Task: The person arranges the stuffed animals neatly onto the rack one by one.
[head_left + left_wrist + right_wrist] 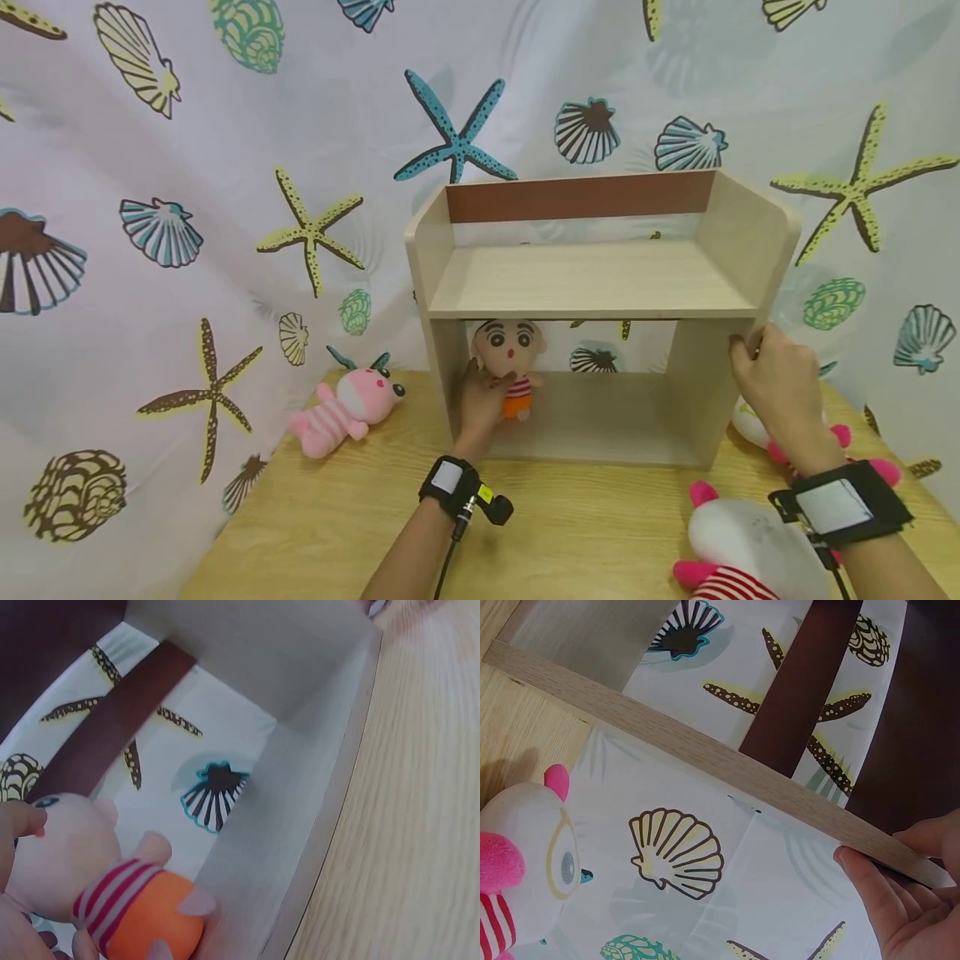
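Note:
A small plush doll (513,354) with a striped top and orange shorts stands in the lower compartment of a pale wooden shelf (592,279), near its left wall. My left hand (480,400) holds the doll around its head and upper body; in the left wrist view the thumb (22,819) lies across the face, and its feet are near the compartment floor. On the other side, my right hand (783,387) grips the front edge of the right side panel (705,761), thumb on one face and fingers on the other.
A pink striped plush toy (345,408) lies on the wooden table (315,517) left of the shelf. A white and pink plush toy (750,533) lies front right; another (752,425) is partly hidden behind my right forearm. A patterned cloth (247,150) hangs behind.

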`<state>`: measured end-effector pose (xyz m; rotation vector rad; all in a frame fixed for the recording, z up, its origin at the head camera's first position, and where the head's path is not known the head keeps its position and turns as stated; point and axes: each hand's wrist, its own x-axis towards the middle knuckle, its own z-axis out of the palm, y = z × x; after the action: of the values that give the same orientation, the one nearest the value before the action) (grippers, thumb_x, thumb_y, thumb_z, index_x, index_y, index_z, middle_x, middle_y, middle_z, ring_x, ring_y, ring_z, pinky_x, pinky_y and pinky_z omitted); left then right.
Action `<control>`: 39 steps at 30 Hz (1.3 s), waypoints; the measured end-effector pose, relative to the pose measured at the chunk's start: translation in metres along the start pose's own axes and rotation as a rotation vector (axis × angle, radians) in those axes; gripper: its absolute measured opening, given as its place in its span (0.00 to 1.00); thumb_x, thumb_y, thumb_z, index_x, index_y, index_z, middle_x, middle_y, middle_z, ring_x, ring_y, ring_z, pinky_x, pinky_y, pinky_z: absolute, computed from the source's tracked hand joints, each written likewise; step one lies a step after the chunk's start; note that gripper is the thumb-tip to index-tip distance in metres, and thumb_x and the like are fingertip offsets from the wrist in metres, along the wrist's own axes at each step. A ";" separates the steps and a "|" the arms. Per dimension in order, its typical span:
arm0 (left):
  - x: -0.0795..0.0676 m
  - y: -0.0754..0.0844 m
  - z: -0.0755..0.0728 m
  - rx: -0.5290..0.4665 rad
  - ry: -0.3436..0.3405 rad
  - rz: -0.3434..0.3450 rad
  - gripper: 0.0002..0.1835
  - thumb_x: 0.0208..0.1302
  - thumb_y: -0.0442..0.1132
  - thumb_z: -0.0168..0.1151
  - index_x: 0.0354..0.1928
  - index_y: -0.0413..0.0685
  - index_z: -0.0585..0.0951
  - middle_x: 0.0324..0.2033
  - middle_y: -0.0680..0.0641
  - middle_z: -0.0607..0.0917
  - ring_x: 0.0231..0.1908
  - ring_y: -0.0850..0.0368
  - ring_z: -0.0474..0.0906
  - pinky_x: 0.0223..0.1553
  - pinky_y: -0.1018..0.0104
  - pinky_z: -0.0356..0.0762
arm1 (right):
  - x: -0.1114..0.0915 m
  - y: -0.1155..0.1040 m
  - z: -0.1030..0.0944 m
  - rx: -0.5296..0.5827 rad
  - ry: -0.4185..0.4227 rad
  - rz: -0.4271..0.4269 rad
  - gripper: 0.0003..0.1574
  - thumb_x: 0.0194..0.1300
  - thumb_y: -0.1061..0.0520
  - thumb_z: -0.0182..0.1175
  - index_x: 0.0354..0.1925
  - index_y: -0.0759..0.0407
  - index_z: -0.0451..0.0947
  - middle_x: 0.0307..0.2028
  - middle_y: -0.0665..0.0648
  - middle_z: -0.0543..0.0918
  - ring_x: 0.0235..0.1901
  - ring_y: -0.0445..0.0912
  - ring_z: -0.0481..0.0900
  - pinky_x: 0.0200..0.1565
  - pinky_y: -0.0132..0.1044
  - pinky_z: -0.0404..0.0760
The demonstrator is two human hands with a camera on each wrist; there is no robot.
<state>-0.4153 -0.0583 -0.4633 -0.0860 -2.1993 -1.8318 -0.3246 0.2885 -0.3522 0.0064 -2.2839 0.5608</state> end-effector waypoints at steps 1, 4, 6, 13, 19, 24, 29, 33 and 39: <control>-0.002 0.001 0.000 0.000 0.001 0.014 0.39 0.67 0.44 0.65 0.71 0.30 0.60 0.54 0.34 0.80 0.49 0.43 0.80 0.48 0.52 0.80 | 0.000 0.000 -0.001 0.000 -0.001 -0.001 0.17 0.67 0.61 0.58 0.29 0.77 0.71 0.20 0.74 0.77 0.16 0.66 0.75 0.14 0.45 0.67; -0.007 0.004 0.000 0.008 0.017 0.062 0.38 0.67 0.42 0.64 0.71 0.28 0.61 0.56 0.33 0.78 0.52 0.40 0.78 0.54 0.48 0.76 | 0.000 0.000 -0.001 0.008 -0.018 0.001 0.17 0.68 0.61 0.58 0.30 0.77 0.71 0.20 0.74 0.77 0.16 0.63 0.74 0.14 0.41 0.67; -0.010 0.006 -0.001 0.022 0.027 0.118 0.35 0.66 0.40 0.65 0.69 0.28 0.64 0.58 0.31 0.76 0.54 0.37 0.76 0.57 0.44 0.73 | 0.000 0.000 -0.001 0.008 -0.023 0.001 0.17 0.68 0.61 0.58 0.32 0.78 0.71 0.21 0.74 0.77 0.16 0.64 0.75 0.14 0.42 0.69; -0.020 0.008 -0.005 0.006 0.028 0.164 0.32 0.65 0.38 0.66 0.66 0.30 0.67 0.58 0.33 0.76 0.55 0.36 0.74 0.60 0.40 0.68 | 0.001 0.002 0.000 0.011 -0.037 0.008 0.17 0.69 0.61 0.58 0.33 0.78 0.71 0.20 0.74 0.77 0.15 0.61 0.74 0.14 0.38 0.66; -0.035 0.016 -0.008 -0.114 -0.020 0.076 0.28 0.66 0.36 0.65 0.64 0.33 0.69 0.57 0.33 0.75 0.54 0.37 0.73 0.50 0.51 0.78 | 0.002 0.001 -0.001 0.017 -0.030 0.002 0.16 0.68 0.62 0.58 0.31 0.77 0.71 0.20 0.74 0.77 0.15 0.62 0.74 0.14 0.39 0.66; -0.047 0.020 -0.012 -0.164 -0.018 0.021 0.31 0.66 0.33 0.65 0.67 0.33 0.66 0.62 0.33 0.71 0.63 0.36 0.66 0.58 0.47 0.72 | 0.001 0.001 -0.002 0.006 -0.015 0.003 0.17 0.67 0.62 0.58 0.27 0.75 0.70 0.18 0.72 0.76 0.15 0.62 0.73 0.14 0.40 0.65; -0.055 0.018 -0.027 -0.165 -0.050 0.017 0.30 0.66 0.34 0.65 0.67 0.33 0.67 0.65 0.33 0.70 0.65 0.36 0.64 0.64 0.43 0.63 | 0.001 0.002 0.001 0.004 -0.008 0.007 0.18 0.67 0.61 0.57 0.24 0.72 0.68 0.16 0.69 0.74 0.14 0.61 0.72 0.13 0.40 0.62; -0.060 0.017 -0.040 -0.121 -0.092 0.005 0.30 0.68 0.39 0.65 0.67 0.34 0.68 0.64 0.33 0.70 0.63 0.37 0.67 0.61 0.44 0.68 | 0.002 0.003 0.001 0.012 -0.020 0.008 0.17 0.68 0.61 0.57 0.27 0.74 0.69 0.18 0.72 0.75 0.15 0.63 0.73 0.13 0.39 0.63; -0.063 0.016 -0.060 -0.041 -0.088 0.044 0.20 0.68 0.41 0.65 0.56 0.36 0.78 0.54 0.38 0.79 0.55 0.42 0.75 0.55 0.50 0.74 | 0.001 0.002 0.001 0.009 -0.025 0.015 0.17 0.68 0.61 0.57 0.28 0.76 0.70 0.20 0.75 0.77 0.16 0.65 0.74 0.13 0.39 0.64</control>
<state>-0.3407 -0.1048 -0.4539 -0.2253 -2.1999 -1.8837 -0.3270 0.2903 -0.3530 0.0005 -2.3076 0.5817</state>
